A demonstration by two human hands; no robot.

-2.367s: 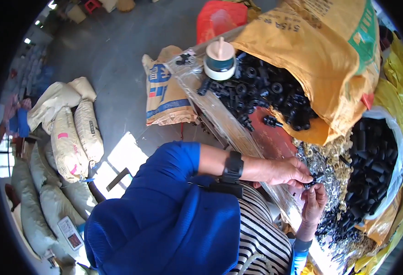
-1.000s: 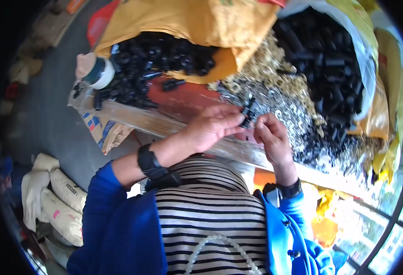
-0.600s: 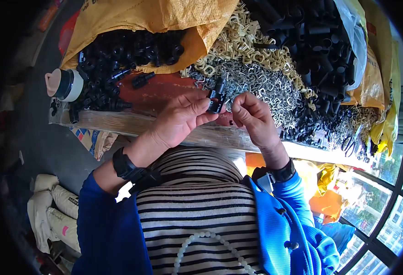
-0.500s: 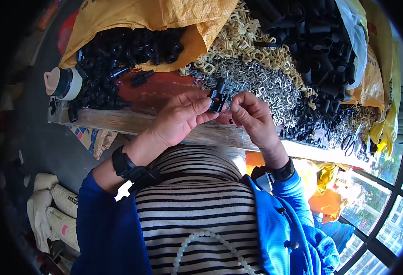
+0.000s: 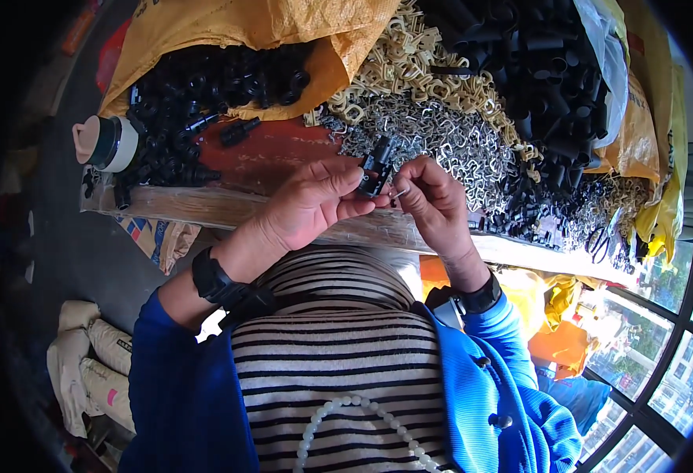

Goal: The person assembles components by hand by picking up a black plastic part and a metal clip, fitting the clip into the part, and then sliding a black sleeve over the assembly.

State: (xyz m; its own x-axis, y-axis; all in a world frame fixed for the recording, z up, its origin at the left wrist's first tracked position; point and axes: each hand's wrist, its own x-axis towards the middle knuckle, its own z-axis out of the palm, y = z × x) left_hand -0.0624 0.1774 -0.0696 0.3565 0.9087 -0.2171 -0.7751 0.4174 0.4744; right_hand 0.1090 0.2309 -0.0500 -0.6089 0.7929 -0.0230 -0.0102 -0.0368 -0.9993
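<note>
My left hand [image 5: 303, 203] is closed round a black plastic connector [image 5: 378, 164], gripped between thumb and fingers above the table's front edge. The connector is tilted, its narrower end pointing away from me. Close by on its right, my right hand [image 5: 438, 206] pinches a small, thin metal wire clip [image 5: 399, 194] between thumb and forefinger. The clip's tip is near the connector's lower end; I cannot tell whether they touch. Just beyond both hands lies a heap of bent silver wire clips [image 5: 453, 146].
Cream plastic clips [image 5: 397, 59] are heaped behind the wire ones. Black tubes [image 5: 551, 67] fill the far right. An orange sack [image 5: 259, 24] spills black fittings [image 5: 212, 79] at far left. A lidded cup [image 5: 117, 146] stands at the table's left end. Scissors [image 5: 597, 239] lie right.
The wire clip now shows at my right fingertips, close to the connector. The connector has tilted slightly; my left hand has barely moved.
</note>
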